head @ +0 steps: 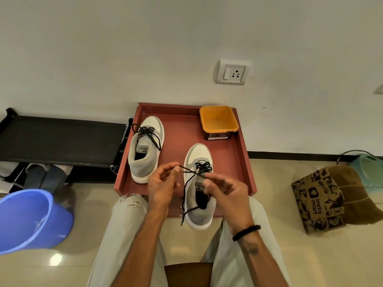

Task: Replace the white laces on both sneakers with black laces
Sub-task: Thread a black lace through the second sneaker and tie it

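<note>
Two white-and-grey sneakers stand on a reddish tray (238,162). The left sneaker (146,150) carries a tied black lace (148,133). The right sneaker (200,208) is threaded with a black lace (204,167) whose loose ends run toward me. My left hand (162,183) pinches one end of that lace, pulled taut to the left above the shoe. My right hand (224,190) pinches the other strand over the sneaker's tongue; a loose tail (186,214) hangs down past the shoe's left side. No white laces are visible.
An orange tub (218,121) sits in the tray's far right corner. A black shoe rack (62,139) stands to the left, a blue bucket (31,220) at the near left, a printed paper bag (323,199) on the right. My knees flank the tray.
</note>
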